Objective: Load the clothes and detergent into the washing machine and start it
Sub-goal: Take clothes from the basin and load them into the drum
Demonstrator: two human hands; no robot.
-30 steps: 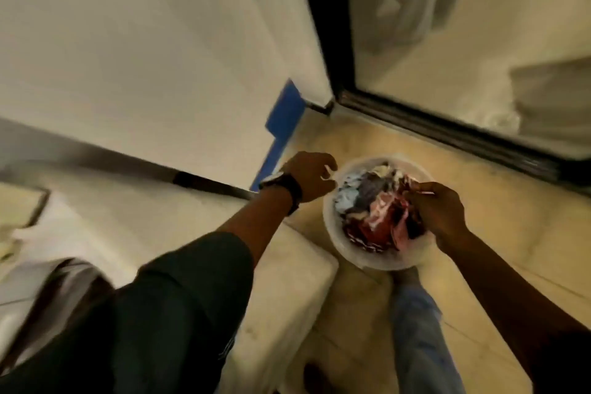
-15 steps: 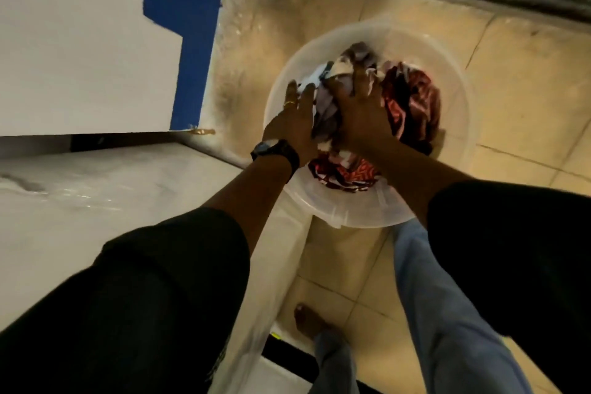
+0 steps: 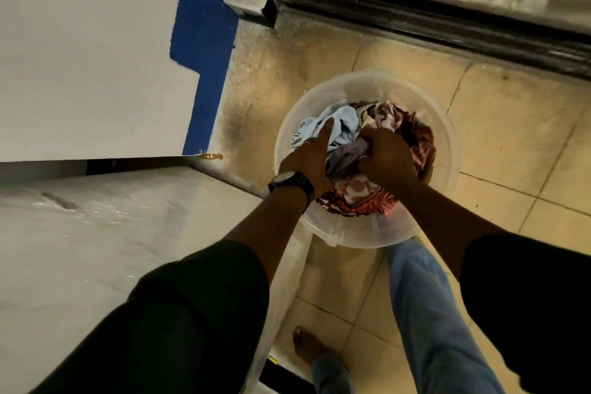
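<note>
Washer top [image 3: 96, 233]: white, plastic-covered surface at far left, close beside the basin; lid not seen open.
Left hand [image 3: 308, 163]: grip spread, forefinger laid on the pale blue cloth, likely steadying the heap.
Clothes [image 3: 361, 201]: bundled in the clear basin [image 3: 447, 125] on the tiled floor.
Right hand [image 3: 385, 160]: grip pressed tight on a mauve garment, apparently to lift.
Room: bare floor right; door sill beyond.

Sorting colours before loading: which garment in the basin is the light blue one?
The light blue cloth at the far left of the basin, under the left hand's outstretched finger. The other clothes are red-patterned or purplish.
</note>
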